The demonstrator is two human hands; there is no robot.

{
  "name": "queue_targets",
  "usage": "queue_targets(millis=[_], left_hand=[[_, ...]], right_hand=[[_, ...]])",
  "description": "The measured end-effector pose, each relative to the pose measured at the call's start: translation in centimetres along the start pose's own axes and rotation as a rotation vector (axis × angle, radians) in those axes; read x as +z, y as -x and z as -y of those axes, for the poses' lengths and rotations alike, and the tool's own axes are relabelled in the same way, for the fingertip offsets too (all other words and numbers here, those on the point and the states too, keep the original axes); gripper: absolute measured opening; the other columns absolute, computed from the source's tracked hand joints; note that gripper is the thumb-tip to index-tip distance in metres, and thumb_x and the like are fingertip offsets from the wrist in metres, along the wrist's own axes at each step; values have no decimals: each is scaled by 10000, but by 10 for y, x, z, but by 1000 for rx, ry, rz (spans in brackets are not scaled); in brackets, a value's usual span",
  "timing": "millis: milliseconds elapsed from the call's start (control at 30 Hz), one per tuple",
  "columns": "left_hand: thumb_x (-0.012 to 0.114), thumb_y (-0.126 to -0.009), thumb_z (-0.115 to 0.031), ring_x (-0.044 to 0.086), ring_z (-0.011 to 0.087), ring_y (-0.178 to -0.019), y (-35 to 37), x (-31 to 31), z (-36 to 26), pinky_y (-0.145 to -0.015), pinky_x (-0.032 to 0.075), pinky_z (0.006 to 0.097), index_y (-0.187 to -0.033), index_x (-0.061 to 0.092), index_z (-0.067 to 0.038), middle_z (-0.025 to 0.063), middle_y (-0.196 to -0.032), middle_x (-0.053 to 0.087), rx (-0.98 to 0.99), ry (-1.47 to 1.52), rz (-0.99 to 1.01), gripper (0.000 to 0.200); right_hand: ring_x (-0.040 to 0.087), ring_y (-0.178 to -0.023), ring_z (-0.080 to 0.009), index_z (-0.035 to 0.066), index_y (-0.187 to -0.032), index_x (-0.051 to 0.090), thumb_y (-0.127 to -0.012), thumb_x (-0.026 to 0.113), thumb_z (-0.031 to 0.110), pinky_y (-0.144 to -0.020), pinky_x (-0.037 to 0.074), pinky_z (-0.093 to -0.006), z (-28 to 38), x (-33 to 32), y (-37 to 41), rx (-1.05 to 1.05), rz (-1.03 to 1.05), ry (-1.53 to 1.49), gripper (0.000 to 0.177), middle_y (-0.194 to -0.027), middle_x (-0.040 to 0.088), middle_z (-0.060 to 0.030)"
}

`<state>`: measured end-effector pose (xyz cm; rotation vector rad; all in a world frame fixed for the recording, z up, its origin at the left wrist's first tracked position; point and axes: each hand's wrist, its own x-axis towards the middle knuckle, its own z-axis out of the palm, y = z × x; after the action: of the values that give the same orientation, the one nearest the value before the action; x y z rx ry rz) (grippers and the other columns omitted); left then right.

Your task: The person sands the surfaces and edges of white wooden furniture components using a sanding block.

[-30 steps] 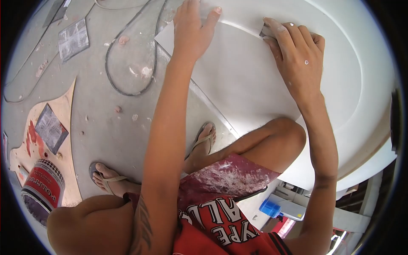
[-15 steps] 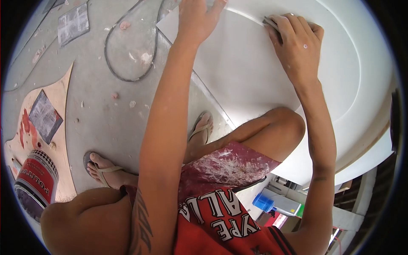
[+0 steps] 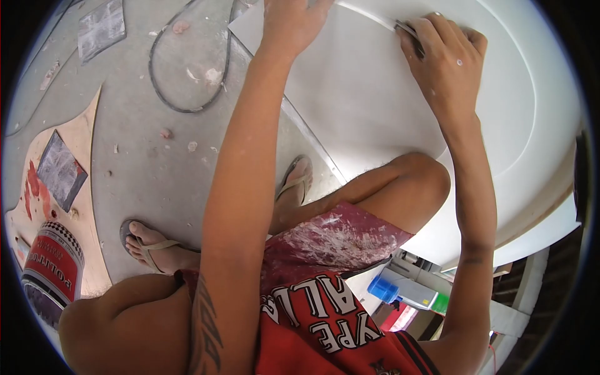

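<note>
My right hand (image 3: 451, 72) grips a thin, folded grey piece of sandpaper (image 3: 406, 28), pinched between thumb and fingers. It is held against a smooth white moulded panel (image 3: 369, 94), close to a curved raised line in its surface. My left hand (image 3: 292, 28) is at the top edge of the view, over the panel's left side. Its thumb points away from the palm and nothing shows in it; the other fingertips are cut off by the frame.
A dark cable (image 3: 153, 75) loops over the dusty grey floor (image 3: 144, 169). To the left, a thin wooden board (image 3: 81, 181) carries a dusty dark square sheet (image 3: 62, 170) and red smears, beside a red can (image 3: 57, 259). Another dusty sheet (image 3: 102, 30) lies farther up. My sandalled foot (image 3: 156, 247) is near the board.
My right hand has moved slightly right and a little down with the sandpaper. My left hand stays nearly in place. The floor items have shifted slightly left and up in the view.
</note>
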<state>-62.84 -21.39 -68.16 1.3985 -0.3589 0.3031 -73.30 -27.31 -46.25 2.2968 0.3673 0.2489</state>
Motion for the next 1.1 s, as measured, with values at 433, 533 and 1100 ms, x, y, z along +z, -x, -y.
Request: queue_targets(millis=[433,533,1100], left_hand=[[682,-960,-323,553,443,-1181,-3,-2,0,-1029,418,516,-1356,554,-8,253,-1219,616,-17,28,7,521],[689,-954,-317,552,438,-1194,-2,-1,3,-1042,411,513,-1358,555,-14,251,-1234,616,-109,-34,108,523],[698,-950,-313,537,440,-1243,-4,-4,7,-1072,411,500,-1353,561,-11,248,-1278,606,-71,10,51,521]], right_hand=[[611,-765,-230,99,-795,649,-761,801,134,-784,399,-405,9,1,-19,-62,32,-48,159,-805,627,-57],[612,-767,-239,94,-809,650,-761,802,138,-787,401,-405,8,-7,-13,-37,53,-35,166,-804,627,-59],[586,-812,-230,98,-796,677,-768,808,145,-813,401,-411,12,-2,-13,-9,1,-17,142,-801,626,-51]])
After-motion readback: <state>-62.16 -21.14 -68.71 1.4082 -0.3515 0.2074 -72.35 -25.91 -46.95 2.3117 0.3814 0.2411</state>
